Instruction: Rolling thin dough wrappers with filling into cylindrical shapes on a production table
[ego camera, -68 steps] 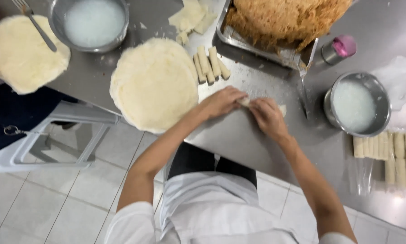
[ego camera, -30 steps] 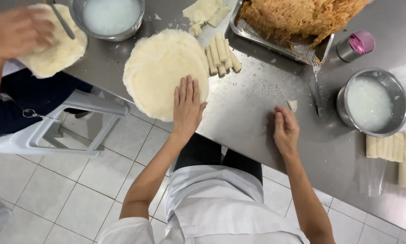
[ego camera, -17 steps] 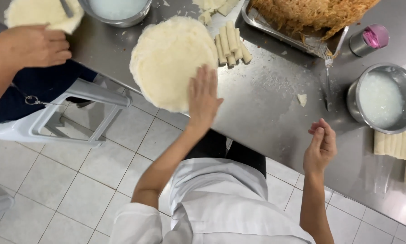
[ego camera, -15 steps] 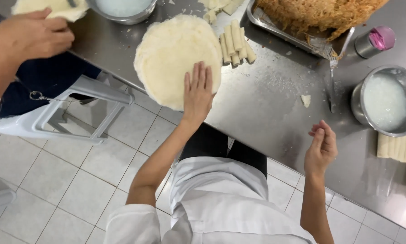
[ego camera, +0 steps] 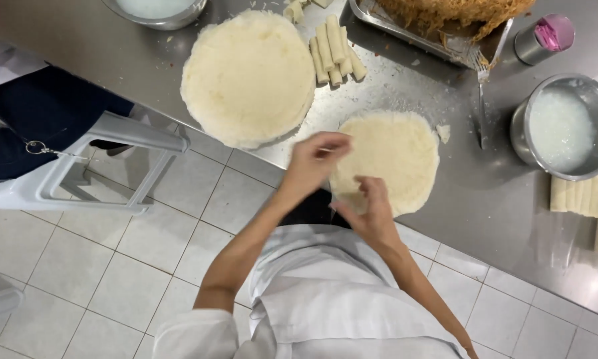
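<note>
Both arms reach forward from the body, bare from the short white sleeves down. The left forearm runs up and to the right, and the left hand [ego camera: 315,163] hangs palm down with its fingers loosely curled and spread a little. The right hand [ego camera: 372,209] sits just below and to the right of it, closer to the body, fingers bent inward and pointing toward the left.

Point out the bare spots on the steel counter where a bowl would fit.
Bare steel lies between the single wrapper and the bowl of white liquid, running down to the counter's near edge. Another patch sits left of the wrapper stack. The top is crowded: rolls, filling tray, fork.
</note>
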